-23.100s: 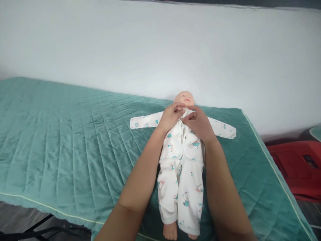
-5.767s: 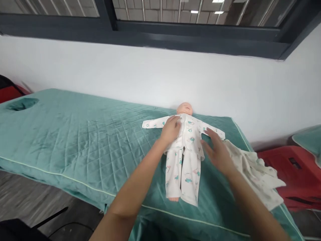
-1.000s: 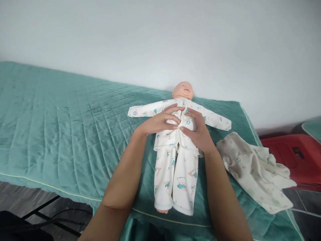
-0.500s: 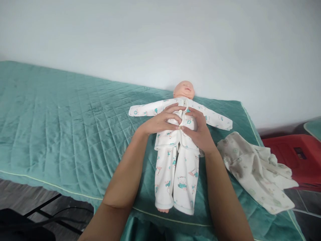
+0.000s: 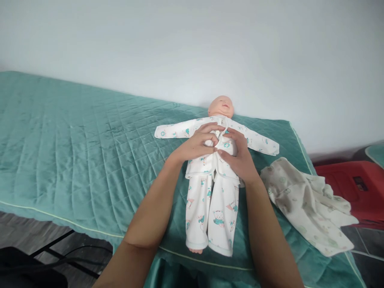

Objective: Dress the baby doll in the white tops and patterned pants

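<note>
A baby doll (image 5: 220, 107) lies on its back, its head near the wall. It wears a white printed jacket (image 5: 196, 170) with the sleeves spread out, and matching trousers (image 5: 223, 218). One bare foot shows below a trouser leg. My left hand (image 5: 199, 143) rests on the chest, its thumb and bent fingers closed on the jacket's front edge. Opposite it, my right hand (image 5: 240, 156) pinches the other front edge, both thumbs almost meeting at the middle. A thin white tie (image 5: 223, 131) runs between the hands. My fingers hide part of the jacket's opening.
A green quilted cover (image 5: 90, 160) lies over the table against a pale wall (image 5: 180, 48). To the right, a crumpled white printed cloth (image 5: 303, 204) hangs near the edge. Beyond it stands a red plastic object (image 5: 348, 180). Black metal legs (image 5: 57, 250) show at lower left.
My left hand has shifted slightly right, and its fingers bend a little more at the jacket's front edge. My right hand and the doll stay nearly where they were.
</note>
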### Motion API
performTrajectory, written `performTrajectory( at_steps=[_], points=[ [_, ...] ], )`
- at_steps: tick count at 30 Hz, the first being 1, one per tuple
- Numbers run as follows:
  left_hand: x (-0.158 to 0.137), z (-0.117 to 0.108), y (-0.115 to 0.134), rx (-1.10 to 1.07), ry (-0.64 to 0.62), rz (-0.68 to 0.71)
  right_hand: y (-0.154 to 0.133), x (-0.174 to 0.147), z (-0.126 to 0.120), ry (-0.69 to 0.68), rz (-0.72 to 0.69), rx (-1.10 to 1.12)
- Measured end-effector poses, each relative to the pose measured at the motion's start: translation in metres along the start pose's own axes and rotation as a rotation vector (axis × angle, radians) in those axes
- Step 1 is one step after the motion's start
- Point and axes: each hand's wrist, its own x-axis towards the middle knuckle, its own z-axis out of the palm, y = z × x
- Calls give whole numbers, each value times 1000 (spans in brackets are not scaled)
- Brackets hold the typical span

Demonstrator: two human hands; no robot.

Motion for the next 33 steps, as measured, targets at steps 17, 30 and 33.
performTrajectory(
  at_steps=[17, 30, 33],
  points=[
    [0, 1, -4, -185, 81, -26, 4, -1, 0, 36, -138, 31],
    [2, 6, -6, -172, 166, -22, 6, -3, 4, 99, -28, 90],
    [4, 11, -6, -125, 231, -43, 6, -2, 3, 82, -67, 42]
  ],
)
